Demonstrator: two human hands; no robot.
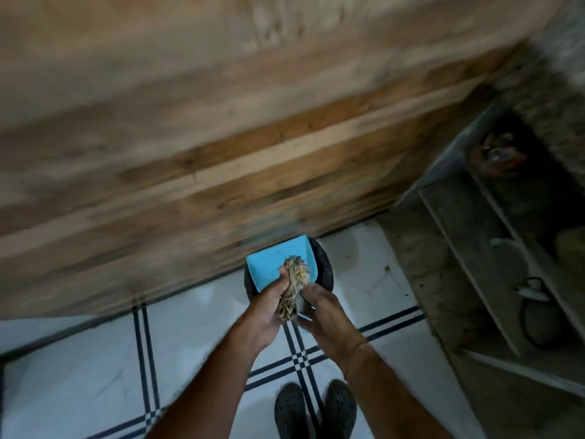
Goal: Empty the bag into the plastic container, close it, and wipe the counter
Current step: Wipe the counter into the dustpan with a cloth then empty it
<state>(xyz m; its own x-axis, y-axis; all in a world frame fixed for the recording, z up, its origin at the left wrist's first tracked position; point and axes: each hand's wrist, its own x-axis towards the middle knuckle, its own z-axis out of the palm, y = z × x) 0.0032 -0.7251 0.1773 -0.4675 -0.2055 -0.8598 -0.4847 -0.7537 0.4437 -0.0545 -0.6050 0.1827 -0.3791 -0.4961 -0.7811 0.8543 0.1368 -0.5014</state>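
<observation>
Outstretched left hand (269,307) clenches a straw brush (296,272), right hand (327,315) grasps blue dustpan (262,266) above black bin (324,264).

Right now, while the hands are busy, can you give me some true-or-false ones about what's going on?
1. The dustpan is blue. True.
2. The left hand grips a strawy bundle. True.
3. The dustpan lies flat on the floor. False: the right hand holds it up, tipped over a black bin.
4. The person is barefoot. False: dark shoes are on both feet.
5. The floor is plain red. False: it has pale tiles crossed by dark lines.
</observation>
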